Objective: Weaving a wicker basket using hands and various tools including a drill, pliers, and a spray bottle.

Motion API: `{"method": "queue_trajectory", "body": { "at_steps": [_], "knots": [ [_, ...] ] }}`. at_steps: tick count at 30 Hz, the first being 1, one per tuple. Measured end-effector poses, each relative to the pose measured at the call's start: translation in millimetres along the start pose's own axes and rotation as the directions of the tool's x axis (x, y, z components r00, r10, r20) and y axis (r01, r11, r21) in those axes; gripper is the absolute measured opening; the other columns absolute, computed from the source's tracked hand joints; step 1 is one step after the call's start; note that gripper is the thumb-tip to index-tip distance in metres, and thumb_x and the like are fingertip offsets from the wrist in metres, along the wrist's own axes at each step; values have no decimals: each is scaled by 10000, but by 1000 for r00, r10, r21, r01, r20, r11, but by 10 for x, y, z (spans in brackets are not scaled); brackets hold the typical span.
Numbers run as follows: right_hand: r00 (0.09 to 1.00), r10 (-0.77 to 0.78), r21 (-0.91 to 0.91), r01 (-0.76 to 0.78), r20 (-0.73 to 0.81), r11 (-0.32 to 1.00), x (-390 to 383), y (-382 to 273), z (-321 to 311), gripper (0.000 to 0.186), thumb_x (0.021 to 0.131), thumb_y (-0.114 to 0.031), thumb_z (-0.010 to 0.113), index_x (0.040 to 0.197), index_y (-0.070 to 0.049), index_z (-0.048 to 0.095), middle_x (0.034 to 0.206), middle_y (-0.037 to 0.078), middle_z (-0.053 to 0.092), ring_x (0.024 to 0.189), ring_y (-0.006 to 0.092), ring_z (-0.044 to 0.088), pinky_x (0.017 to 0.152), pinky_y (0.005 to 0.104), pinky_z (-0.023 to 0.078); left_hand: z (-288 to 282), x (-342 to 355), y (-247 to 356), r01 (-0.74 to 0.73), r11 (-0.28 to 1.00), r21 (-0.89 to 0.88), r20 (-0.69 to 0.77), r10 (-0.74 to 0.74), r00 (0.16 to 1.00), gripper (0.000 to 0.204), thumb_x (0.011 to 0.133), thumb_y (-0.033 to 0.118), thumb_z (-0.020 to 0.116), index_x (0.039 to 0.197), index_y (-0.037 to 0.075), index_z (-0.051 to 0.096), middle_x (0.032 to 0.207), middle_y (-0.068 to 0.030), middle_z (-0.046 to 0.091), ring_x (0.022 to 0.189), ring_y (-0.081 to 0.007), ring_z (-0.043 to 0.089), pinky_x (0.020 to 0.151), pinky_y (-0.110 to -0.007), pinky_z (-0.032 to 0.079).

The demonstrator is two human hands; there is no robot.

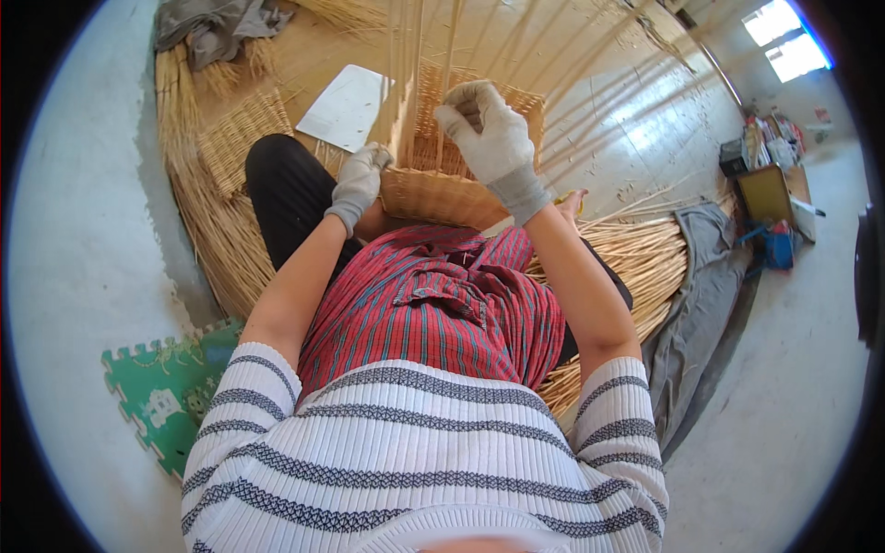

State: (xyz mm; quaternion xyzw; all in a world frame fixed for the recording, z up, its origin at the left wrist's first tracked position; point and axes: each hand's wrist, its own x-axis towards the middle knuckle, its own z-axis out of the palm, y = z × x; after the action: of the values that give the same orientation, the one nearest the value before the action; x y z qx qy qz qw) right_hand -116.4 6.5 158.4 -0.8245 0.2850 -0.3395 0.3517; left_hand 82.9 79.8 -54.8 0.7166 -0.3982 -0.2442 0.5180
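A half-woven wicker basket [442,198] rests in front of my lap, its long unwoven wicker rods [449,55] standing up and fanning outward. Both my hands wear pale work gloves. At the basket's left corner, my left hand [359,180] is closed, fingertips pressed together beside the upright rods; what they pinch is hidden. Above the basket's right part, my right hand [493,138] has its fingers curled toward the thumb, next to a rod. Whether a strand lies in those fingers is too small to make out.
Bundles of loose wicker rods lie left [221,249] and right [636,249]. A flat woven panel [244,138] and a white sheet [346,106] are on the floor board. Grey cloth [696,304] covers the right bundle's end. A green foam mat [171,387] sits at lower left.
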Motion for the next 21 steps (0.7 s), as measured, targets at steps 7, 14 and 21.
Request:
{"method": "queue_trajectory", "body": {
  "at_steps": [7, 14, 21],
  "knots": [
    [931, -168, -61, 156, -324, 986, -206, -361, 349, 592, 849, -241, 774, 1323, -34, 485, 916, 147, 712, 890, 231, 690, 798, 342, 546, 30, -10, -227, 28, 985, -173, 106, -10, 994, 257, 978, 266, 615, 950, 19, 680, 931, -139, 685, 901, -266, 630, 854, -345, 471],
    [979, 88, 271, -136, 183, 953, -261, -109, 233, 364, 975, -191, 552, 1293, -16, 540, 1108, 119, 665, 926, 206, 654, 868, 333, 503, 14, -86, -99, -31, 999, -39, 77, 34, 996, 261, 966, 264, 627, 1018, 13, 677, 979, -171, 685, 898, -302, 642, 842, -373, 481],
    [774, -495, 82, 507, 395, 858, -1014, 211, 18, 226, 953, -70, 553, 1171, -57, 608, 1143, 167, 650, 1168, 329, 613, 1044, 446, 468, -39, -185, 32, 13, 994, -112, 111, -1, 994, 254, 962, 267, 639, 1034, 26, 682, 969, -161, 691, 888, -261, 642, 837, -353, 477]
  ]
}}
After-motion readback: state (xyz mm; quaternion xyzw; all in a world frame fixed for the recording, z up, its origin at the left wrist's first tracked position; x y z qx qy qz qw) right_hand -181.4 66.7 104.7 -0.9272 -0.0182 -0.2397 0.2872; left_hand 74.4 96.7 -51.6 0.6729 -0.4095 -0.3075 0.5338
